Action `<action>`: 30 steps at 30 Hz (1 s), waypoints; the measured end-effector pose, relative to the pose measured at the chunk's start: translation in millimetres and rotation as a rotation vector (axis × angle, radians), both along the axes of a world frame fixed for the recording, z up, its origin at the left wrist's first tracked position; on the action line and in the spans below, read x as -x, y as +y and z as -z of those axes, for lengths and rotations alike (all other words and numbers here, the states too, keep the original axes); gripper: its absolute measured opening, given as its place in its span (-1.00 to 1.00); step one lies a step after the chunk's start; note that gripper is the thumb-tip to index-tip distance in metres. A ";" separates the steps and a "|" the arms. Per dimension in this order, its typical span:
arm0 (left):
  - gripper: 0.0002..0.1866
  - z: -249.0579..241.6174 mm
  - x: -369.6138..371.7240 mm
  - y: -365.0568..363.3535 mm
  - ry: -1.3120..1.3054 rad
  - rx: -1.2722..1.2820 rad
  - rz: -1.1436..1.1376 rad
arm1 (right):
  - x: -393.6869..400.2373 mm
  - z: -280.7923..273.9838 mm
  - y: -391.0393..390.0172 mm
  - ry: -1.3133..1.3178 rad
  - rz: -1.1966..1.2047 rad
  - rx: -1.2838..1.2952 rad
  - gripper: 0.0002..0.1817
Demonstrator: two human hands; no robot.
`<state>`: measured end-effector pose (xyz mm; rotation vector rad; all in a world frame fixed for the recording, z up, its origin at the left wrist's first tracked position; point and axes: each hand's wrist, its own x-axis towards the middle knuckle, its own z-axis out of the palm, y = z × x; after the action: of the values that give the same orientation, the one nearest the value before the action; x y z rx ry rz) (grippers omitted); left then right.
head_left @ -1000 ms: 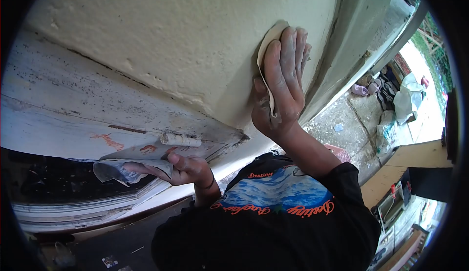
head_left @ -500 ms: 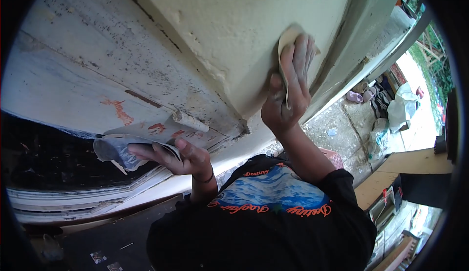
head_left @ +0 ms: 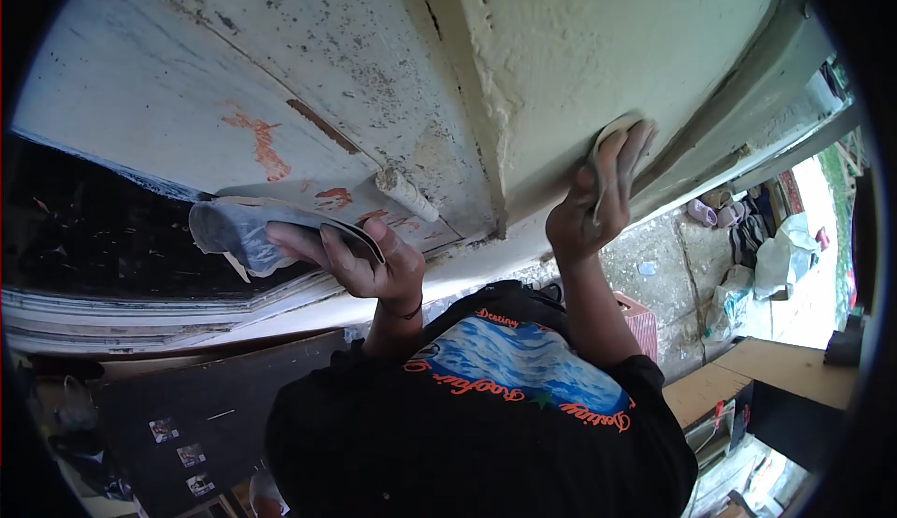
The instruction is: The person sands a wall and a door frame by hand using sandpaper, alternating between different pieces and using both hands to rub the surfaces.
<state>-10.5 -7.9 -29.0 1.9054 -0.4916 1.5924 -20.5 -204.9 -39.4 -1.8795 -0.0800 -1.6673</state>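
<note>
Held by my left hand [head_left: 360, 261] are a folded, thin greyish sheet [head_left: 313, 213] and a crumpled, translucent piece [head_left: 245, 236] that looks like plastic. The fingers close around them beside the white frame. My right hand [head_left: 603, 191] holds a folded pale sheet [head_left: 605, 144], like sandpaper, pinched between thumb and fingers. Its fingertips press that sheet against the cream wall [head_left: 579, 42]. A short white cylinder [head_left: 406, 193] stands out from the white panel [head_left: 327, 60], which has reddish patches and worn, speckled paint.
A dark opening [head_left: 93, 238] lies at the left, above a dark board [head_left: 206, 406]. Shoes [head_left: 719, 210] and plastic bags [head_left: 785, 256] lie on the concrete floor [head_left: 654, 256] at right. A pink basket [head_left: 637, 324] is behind my right arm; a cardboard box [head_left: 775, 368] is at lower right.
The camera view has shifted, so the wall and panel appear farther right. My right hand has moved down the wall, closer to my body, with its sheet. My left hand still holds its items.
</note>
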 end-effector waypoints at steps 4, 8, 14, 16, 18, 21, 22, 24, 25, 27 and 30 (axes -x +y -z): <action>-0.46 0.3 -3.3 5.2 -0.044 -0.028 0.015 | -5.0 -52.9 -12.8 -0.050 0.037 -0.018 -0.62; -0.43 -3.0 1.6 5.7 0.006 -0.059 -0.057 | -5.7 -3.3 -5.4 -0.038 0.028 -0.037 -0.62; -0.52 -2.3 -9.0 -6.1 -0.045 0.064 0.119 | -8.2 -48.0 -11.9 -0.097 0.034 -0.002 -0.65; -0.53 -2.6 -6.3 -5.6 -0.047 0.102 0.155 | -1.2 -37.3 -13.5 -0.073 0.019 0.021 -0.64; -0.41 -10.1 -4.5 -8.2 -0.015 0.099 0.143 | 4.6 -4.8 -10.3 0.031 0.004 0.040 -0.63; -0.27 -9.2 -3.7 -8.9 -0.001 0.084 0.114 | 10.7 14.8 2.1 0.109 0.023 -0.023 -0.62; -0.26 -8.7 -4.2 -6.0 -0.013 0.063 0.114 | 8.5 6.0 3.5 0.069 0.016 -0.012 -0.61; -0.26 -5.1 -6.6 -5.6 -0.006 0.102 0.160 | 2.2 -18.9 -6.3 0.004 -0.002 0.016 -0.60; -0.26 -1.4 -6.7 -6.2 -0.004 0.165 0.192 | -1.7 -25.5 -9.2 -0.032 -0.002 0.006 -0.60; -0.51 5.0 -6.1 -3.7 -0.001 0.163 0.191 | -4.3 -20.5 -10.0 -0.050 -0.007 0.018 -0.59; -0.49 5.3 -8.2 -3.1 -0.026 0.146 0.192 | 0.6 18.2 -2.3 0.021 -0.007 0.028 -0.56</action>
<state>-2.3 -11.0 -34.3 1.6788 -0.5369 1.4873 -21.1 -207.2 -57.6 -1.9151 -0.1018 -1.6502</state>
